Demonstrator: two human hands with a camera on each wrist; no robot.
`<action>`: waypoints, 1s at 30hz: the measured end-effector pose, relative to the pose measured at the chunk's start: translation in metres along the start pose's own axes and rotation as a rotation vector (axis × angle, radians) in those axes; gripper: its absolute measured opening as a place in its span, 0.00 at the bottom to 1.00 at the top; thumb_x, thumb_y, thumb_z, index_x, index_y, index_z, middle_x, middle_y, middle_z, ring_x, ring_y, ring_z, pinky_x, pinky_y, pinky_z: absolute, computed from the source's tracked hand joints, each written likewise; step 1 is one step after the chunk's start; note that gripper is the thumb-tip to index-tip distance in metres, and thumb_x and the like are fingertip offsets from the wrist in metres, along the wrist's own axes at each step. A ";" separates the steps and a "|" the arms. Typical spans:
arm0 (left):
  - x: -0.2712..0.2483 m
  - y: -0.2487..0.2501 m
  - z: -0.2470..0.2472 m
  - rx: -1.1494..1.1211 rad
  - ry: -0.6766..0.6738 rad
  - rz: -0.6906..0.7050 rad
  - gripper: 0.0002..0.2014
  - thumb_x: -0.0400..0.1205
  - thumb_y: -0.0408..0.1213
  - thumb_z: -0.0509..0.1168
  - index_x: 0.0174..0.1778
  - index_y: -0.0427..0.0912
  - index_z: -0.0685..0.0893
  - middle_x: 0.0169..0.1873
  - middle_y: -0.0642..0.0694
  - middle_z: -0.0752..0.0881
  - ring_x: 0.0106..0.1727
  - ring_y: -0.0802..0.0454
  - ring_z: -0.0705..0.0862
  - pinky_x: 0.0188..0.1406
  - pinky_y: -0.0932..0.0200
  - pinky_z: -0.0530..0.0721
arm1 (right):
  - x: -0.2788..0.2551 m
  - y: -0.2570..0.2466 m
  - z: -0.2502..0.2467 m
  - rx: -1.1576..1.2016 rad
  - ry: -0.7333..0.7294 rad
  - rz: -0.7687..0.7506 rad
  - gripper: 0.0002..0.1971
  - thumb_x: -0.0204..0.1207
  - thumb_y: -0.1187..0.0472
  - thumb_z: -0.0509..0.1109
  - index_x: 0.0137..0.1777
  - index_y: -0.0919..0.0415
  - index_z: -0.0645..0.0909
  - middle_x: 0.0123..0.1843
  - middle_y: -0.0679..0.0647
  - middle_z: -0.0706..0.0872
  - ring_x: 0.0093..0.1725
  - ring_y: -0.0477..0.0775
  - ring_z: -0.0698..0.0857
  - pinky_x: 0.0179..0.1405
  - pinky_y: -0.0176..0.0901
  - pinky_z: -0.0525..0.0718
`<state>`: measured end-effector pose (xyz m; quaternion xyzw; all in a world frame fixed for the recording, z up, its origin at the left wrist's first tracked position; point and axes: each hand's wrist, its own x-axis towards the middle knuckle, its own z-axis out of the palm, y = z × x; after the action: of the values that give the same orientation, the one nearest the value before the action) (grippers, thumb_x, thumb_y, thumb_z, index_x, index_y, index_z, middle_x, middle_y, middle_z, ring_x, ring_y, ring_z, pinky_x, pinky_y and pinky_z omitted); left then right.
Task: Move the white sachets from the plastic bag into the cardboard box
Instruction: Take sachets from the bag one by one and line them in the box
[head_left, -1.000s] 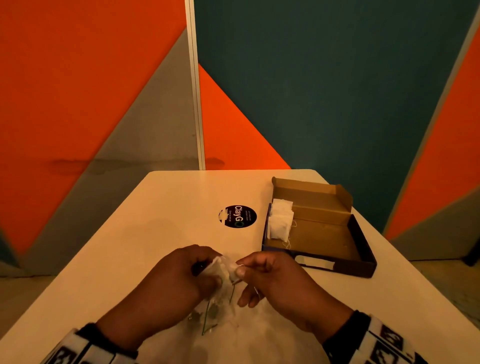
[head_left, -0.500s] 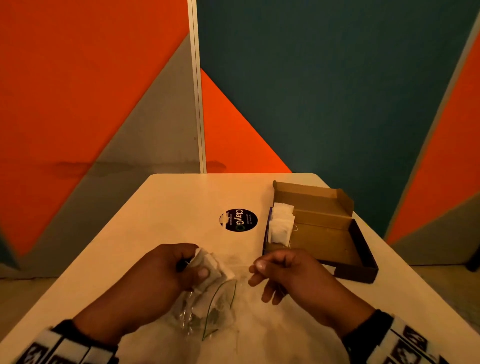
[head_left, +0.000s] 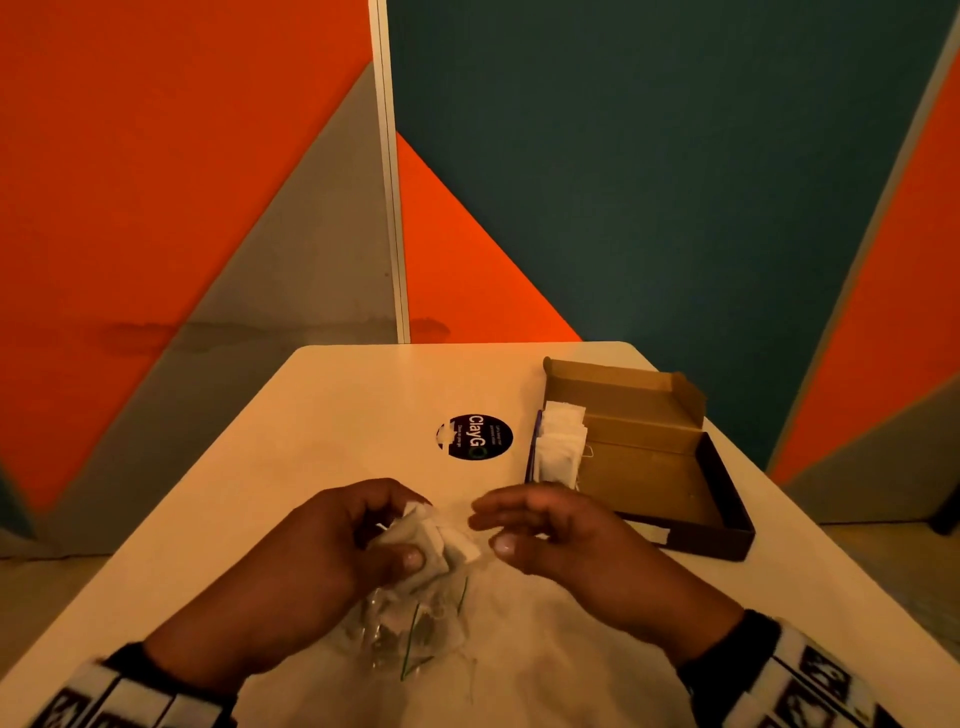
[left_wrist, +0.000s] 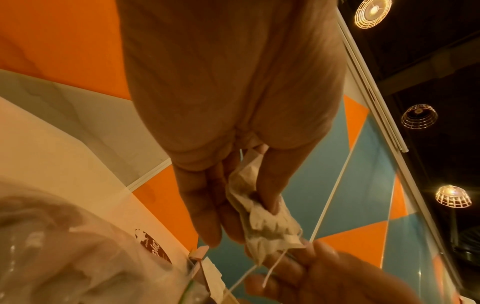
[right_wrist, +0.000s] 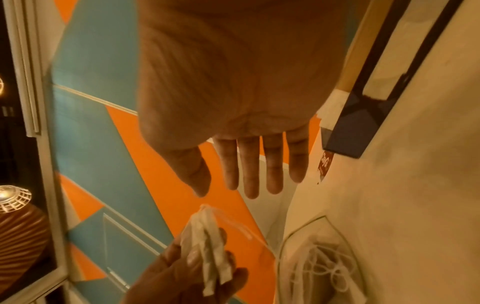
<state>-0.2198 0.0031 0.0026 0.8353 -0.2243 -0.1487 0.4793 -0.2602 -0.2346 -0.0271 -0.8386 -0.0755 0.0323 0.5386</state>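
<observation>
Left hand (head_left: 332, 551) has its grip pinched round a crumpled bunch of white sachets (head_left: 431, 540), just above the clear plastic bag (head_left: 410, 629) on the surface (head_left: 311, 415). Right hand (head_left: 566, 540) hovers beside them, fingers straight, grip holding nothing. More sachets (head_left: 561, 447) stand in the cardboard box (head_left: 649, 467).

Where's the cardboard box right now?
In the head view, the cardboard box sits open on the table's far right, just beyond the right hand, with white sachets stacked at its left end.
</observation>
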 end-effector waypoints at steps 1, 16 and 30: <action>0.001 0.000 0.002 0.015 -0.006 -0.003 0.10 0.80 0.31 0.73 0.51 0.50 0.90 0.49 0.50 0.93 0.49 0.54 0.92 0.53 0.57 0.87 | 0.001 -0.004 0.003 0.013 -0.023 -0.023 0.12 0.81 0.53 0.71 0.60 0.35 0.84 0.58 0.32 0.89 0.59 0.35 0.86 0.58 0.39 0.83; 0.000 0.005 0.004 0.106 -0.034 -0.016 0.18 0.76 0.27 0.76 0.47 0.61 0.90 0.46 0.57 0.93 0.48 0.63 0.91 0.50 0.62 0.83 | 0.004 -0.007 0.004 -0.054 0.086 -0.017 0.05 0.71 0.52 0.81 0.44 0.51 0.92 0.41 0.48 0.93 0.36 0.43 0.88 0.45 0.44 0.90; -0.004 -0.010 -0.011 -0.157 0.134 0.020 0.12 0.75 0.18 0.71 0.42 0.40 0.92 0.40 0.41 0.93 0.41 0.51 0.91 0.38 0.68 0.85 | -0.002 0.006 -0.038 -0.074 0.179 0.122 0.04 0.78 0.61 0.75 0.47 0.53 0.91 0.41 0.46 0.93 0.34 0.37 0.87 0.35 0.27 0.86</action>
<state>-0.2162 0.0172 -0.0005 0.8010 -0.1878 -0.1045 0.5587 -0.2562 -0.2716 -0.0164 -0.8605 0.0229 -0.0126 0.5088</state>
